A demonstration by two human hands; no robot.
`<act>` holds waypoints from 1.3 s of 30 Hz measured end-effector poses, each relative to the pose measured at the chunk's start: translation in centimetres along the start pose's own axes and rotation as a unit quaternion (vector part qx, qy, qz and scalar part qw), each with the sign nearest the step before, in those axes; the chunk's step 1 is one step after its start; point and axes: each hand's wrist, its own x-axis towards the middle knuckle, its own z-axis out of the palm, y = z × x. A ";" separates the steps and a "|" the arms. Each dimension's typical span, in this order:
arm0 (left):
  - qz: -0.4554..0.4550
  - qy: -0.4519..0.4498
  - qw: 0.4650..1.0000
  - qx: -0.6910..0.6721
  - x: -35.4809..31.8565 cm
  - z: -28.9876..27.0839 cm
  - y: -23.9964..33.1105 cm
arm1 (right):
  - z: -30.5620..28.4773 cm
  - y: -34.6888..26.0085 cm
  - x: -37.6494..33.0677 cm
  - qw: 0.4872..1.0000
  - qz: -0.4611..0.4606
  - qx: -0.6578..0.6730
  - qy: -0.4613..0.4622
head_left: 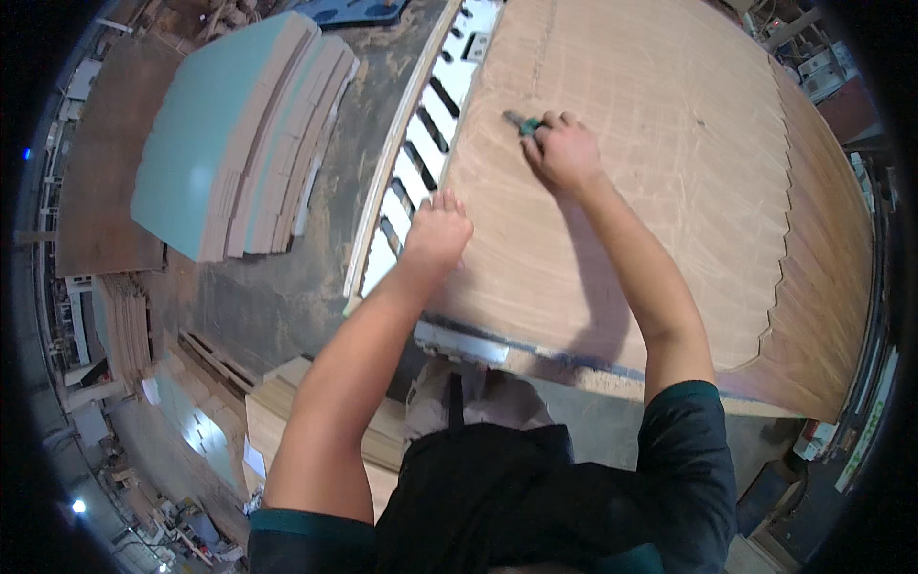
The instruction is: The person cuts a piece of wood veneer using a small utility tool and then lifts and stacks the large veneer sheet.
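In front of me lies a broad light-brown sheet (pixel 650 191) with a wood-like surface and faint pale smears. My right hand (pixel 566 151) is closed around a small green-handled tool with a flat grey blade (pixel 516 119). It is held low over the sheet, its blade end pointing to the far left; whether it touches cannot be told. At the sheet's left edge, beside a white slotted strip (pixel 418 143), rests my left hand (pixel 440 230). Its fingers are curled in, and what they may hold is hidden.
Stacked pale-green-faced boards (pixel 210 143) stand to the left, with a dark brown panel (pixel 115 153) beyond. A darker brown surface (pixel 822 258) borders the sheet's jagged right edge. More boards (pixel 292 407) lie near my left elbow. A blue object (pixel 354 11) is at the far left.
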 end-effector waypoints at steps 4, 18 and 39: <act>0.001 0.036 0.999 0.026 -0.3 0.6 -0.2 | -3.8 -1.7 -2.8 0.998 0.041 -0.016 -0.038; -0.010 0.019 1.000 0.006 -0.7 -0.1 0.1 | -16.4 -15.1 -21.4 0.985 -0.039 0.105 -0.132; 0.070 0.066 0.995 -0.012 -1.5 -0.8 -0.3 | -19.6 -29.0 -24.3 0.962 0.241 0.006 -0.130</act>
